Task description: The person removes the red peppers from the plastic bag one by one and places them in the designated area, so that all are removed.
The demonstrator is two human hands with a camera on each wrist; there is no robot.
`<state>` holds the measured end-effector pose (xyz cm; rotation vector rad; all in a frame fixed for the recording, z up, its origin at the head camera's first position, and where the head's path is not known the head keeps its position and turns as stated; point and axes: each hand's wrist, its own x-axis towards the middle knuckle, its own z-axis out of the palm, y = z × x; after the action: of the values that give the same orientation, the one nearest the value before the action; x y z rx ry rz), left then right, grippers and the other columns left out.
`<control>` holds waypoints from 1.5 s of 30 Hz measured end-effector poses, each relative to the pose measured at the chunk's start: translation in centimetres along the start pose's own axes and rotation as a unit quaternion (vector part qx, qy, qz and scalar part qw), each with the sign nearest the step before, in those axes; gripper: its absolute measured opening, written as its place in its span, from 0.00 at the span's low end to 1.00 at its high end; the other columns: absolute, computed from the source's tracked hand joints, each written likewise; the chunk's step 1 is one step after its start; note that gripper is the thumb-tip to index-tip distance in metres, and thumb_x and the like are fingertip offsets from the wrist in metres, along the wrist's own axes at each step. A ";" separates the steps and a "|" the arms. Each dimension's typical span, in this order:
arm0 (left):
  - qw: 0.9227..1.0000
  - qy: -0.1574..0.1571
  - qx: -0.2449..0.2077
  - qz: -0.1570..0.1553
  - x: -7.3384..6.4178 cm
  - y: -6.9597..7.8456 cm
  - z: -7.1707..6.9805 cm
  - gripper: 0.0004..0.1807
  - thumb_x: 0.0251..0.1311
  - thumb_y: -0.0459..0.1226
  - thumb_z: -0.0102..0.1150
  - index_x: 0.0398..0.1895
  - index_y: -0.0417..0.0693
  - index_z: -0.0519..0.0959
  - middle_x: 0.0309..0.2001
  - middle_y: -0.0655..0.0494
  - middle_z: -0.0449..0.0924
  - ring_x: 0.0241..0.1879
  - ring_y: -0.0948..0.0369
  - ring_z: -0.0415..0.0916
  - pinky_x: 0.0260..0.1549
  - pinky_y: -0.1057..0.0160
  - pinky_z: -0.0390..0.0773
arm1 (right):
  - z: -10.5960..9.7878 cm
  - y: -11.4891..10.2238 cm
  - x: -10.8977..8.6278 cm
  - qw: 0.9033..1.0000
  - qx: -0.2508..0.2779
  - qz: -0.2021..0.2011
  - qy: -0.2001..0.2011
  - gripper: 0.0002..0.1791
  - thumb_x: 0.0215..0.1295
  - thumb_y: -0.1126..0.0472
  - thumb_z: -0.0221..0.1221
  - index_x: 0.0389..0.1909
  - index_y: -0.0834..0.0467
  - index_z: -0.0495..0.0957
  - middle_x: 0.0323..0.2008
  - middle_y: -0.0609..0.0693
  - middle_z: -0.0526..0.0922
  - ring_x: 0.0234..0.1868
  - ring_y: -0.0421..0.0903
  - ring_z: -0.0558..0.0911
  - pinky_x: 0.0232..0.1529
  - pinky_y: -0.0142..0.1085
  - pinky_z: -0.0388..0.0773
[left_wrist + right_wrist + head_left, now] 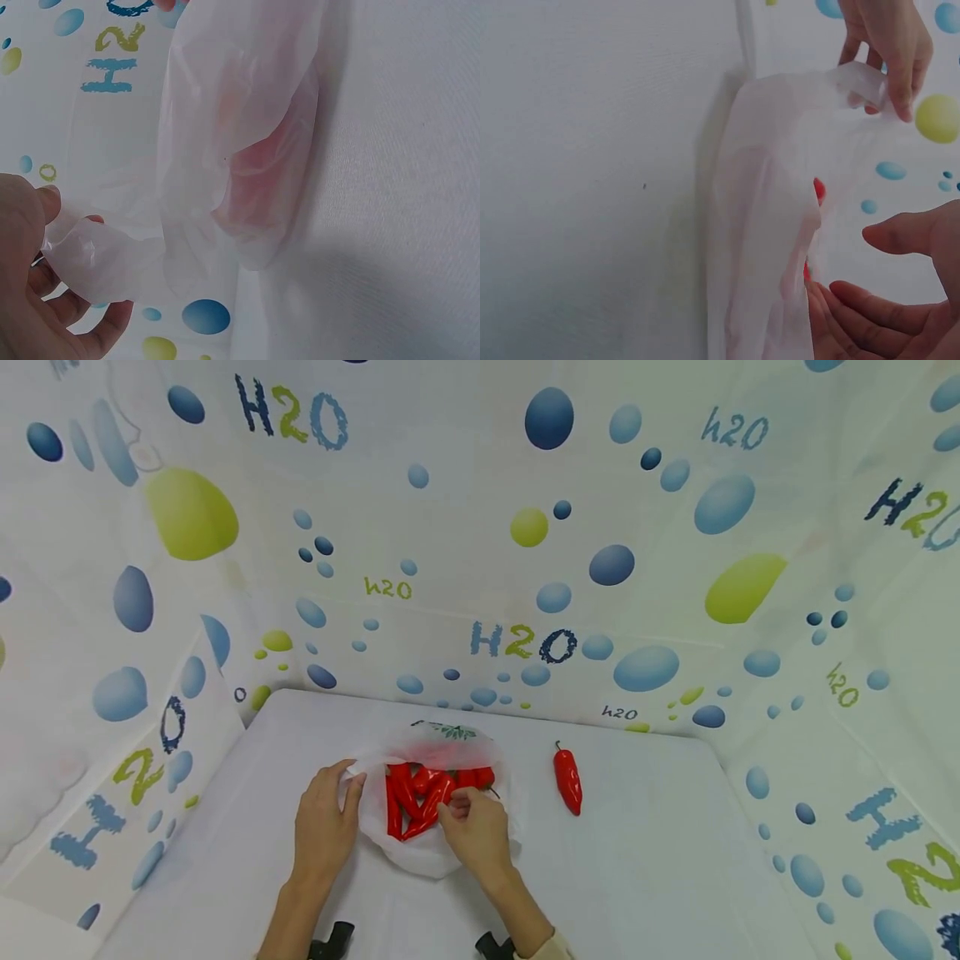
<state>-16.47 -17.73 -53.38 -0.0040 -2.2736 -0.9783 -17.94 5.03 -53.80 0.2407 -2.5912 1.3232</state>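
Observation:
A white plastic bag (408,858) lies with its mouth spread, and several glossy red chili peppers (427,802) show inside it. At the mouth's left edge, my left hand (324,818) pinches the thin plastic between thumb and fingers; the left wrist view shows the bag's corner (97,259) drawn out in that grip. My right hand (482,835) is over the right side of the opening, close above the peppers. In the right wrist view its thumb (900,234) stands apart from the fingers, with nothing between them, and some fingertips are hidden behind the bag's edge.
One more red chili pepper (568,781) lies on the white tabletop (645,852) right of the bag. A patterned sheet (465,527) with blue and green spots rises behind the table and along both sides. Black wrist mounts (332,941) show at the bottom.

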 end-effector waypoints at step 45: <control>1.000 0.003 0.006 0.005 0.1 -0.1 -0.1 0.20 0.65 0.32 0.70 0.59 0.41 0.80 0.47 0.43 0.84 0.49 0.43 0.81 0.52 0.38 0.79 | 3.0 0.5 0.8 0.988 -0.144 0.052 0.016 0.31 0.64 0.44 0.70 0.07 0.49 0.67 0.07 0.38 0.56 0.09 0.37 0.56 0.10 0.30 0.51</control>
<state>-16.46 -17.88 -53.32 -0.0067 -2.2708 -0.9585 -19.24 2.82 -55.68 0.0350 -2.7557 0.9537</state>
